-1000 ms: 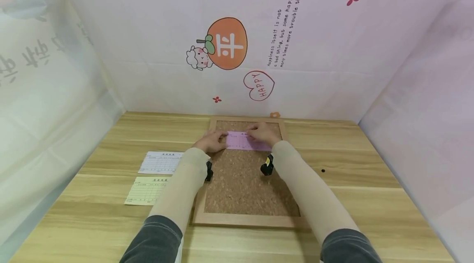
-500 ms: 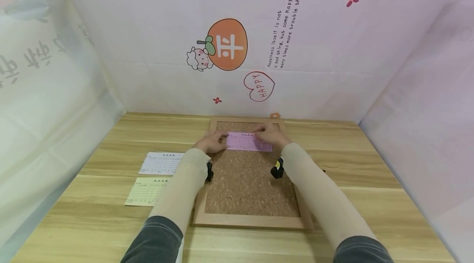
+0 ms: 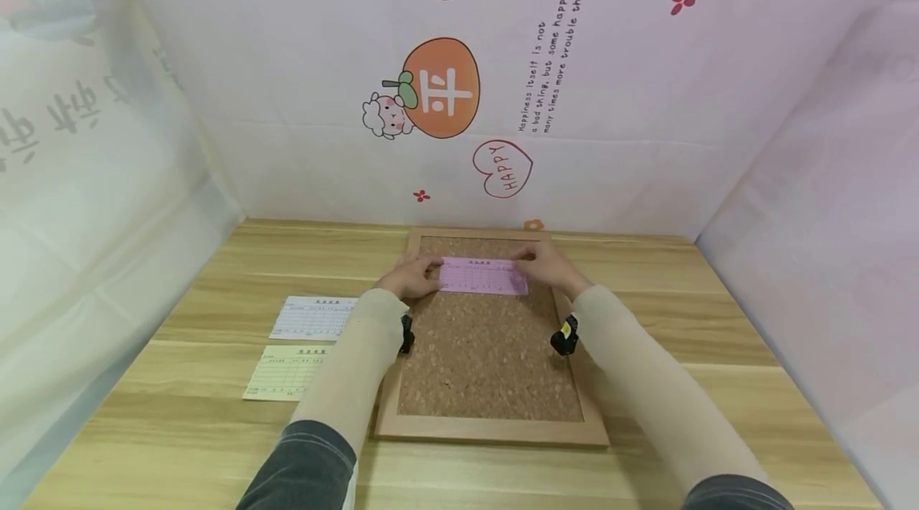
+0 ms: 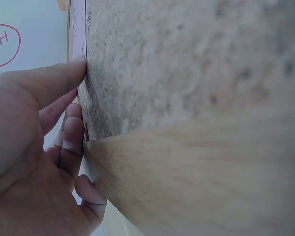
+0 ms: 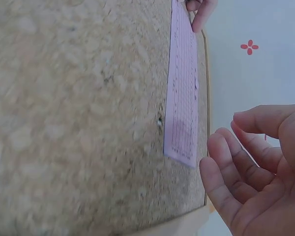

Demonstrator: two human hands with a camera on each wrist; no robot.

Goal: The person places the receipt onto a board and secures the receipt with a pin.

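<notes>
A pink ruled paper slip [image 3: 477, 277] lies across the upper part of a wood-framed corkboard [image 3: 488, 358]. At its left end my left hand [image 3: 408, 277] rests, thumb and index fingertip on the paper's edge; in the left wrist view the other fingers of this hand [image 4: 39, 113] lie along the board's wooden frame. My right hand [image 3: 549, 266] is over the slip's top right corner. Seen from the right wrist, that hand [image 5: 260, 162] has its fingers loosely bent, with nothing between them, beside the slip's [image 5: 182, 103] right end.
Left of the board, a white slip [image 3: 310, 317] and a yellow slip [image 3: 283, 373] lie on the wood-grain table [image 3: 179, 414], partly covered by my left sleeve. A printed cloth wall [image 3: 610, 175] stands right behind the board.
My right hand has slid rightward along the pink slip's top edge to its right corner, uncovering more of the paper. My left hand has stayed at the left end.
</notes>
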